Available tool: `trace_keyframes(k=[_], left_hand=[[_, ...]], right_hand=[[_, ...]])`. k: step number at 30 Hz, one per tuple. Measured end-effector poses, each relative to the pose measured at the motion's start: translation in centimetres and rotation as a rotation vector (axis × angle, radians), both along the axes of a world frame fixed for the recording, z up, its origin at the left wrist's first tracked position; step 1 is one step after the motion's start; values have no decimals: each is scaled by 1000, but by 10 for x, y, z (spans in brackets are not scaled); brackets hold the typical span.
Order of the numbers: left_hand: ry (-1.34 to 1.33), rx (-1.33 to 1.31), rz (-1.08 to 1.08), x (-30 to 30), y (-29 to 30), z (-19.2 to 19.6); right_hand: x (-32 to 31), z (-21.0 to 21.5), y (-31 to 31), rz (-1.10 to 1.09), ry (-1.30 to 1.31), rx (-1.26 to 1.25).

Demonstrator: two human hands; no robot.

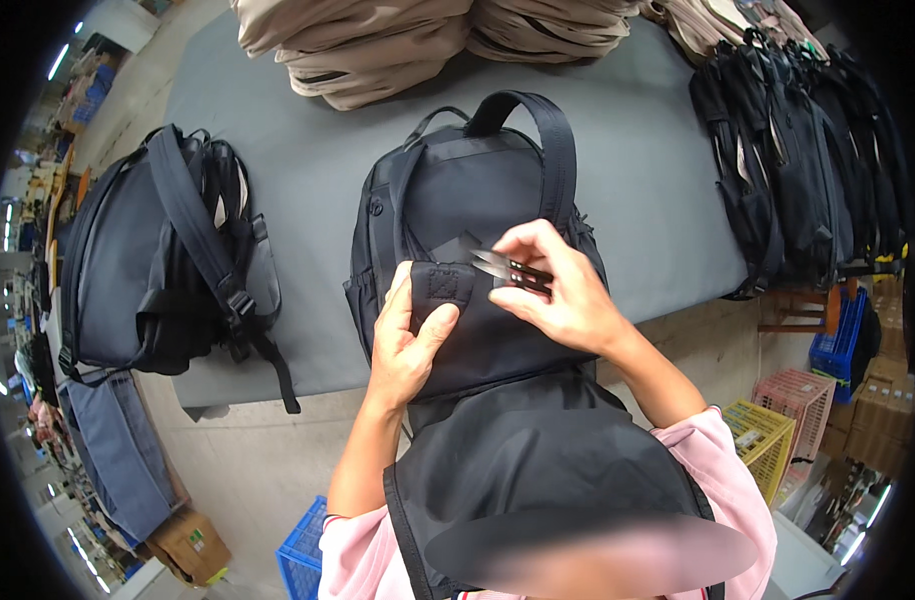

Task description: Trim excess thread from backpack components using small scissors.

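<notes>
A dark navy backpack [478,190] lies on the grey table in front of me, its straps facing up. My left hand [406,335] grips the stitched end of a backpack strap [444,285], with the thumb on top and the fingers on its left edge. In my right hand [563,285] is a pair of thread snips [518,272], black-handled with metal blades. The blades point left at the strap's right edge, close to my left hand. Whether they touch a thread is too small to tell.
Another dark backpack [143,265] lies at the table's left edge, its strap hanging over. Beige bags [368,50] are stacked at the far side. Several dark bags [793,170] line the right end. Yellow [758,440], pink and blue crates stand on the floor at right.
</notes>
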State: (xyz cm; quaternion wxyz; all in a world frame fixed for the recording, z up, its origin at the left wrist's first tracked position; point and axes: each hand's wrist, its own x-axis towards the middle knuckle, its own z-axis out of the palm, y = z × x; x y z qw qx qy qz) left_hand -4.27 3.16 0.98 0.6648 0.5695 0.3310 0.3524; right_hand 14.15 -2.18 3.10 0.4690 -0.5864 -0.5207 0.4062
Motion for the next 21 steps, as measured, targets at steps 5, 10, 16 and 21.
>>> trace_keyframes(k=[5, 10, 16, 21], left_hand=[[83, 123, -36, -1, -2, -2], [91, 87, -48, 2, -4, -2], [107, 127, -44, 4, -3, -3], [93, 95, -49, 7, -2, -2]], right_hand=[[10, 17, 5, 94, -438, 250], [9, 5, 9, 72, -576, 484], [8, 8, 0, -65, -525, 397], [12, 9, 0, 14, -591, 377]])
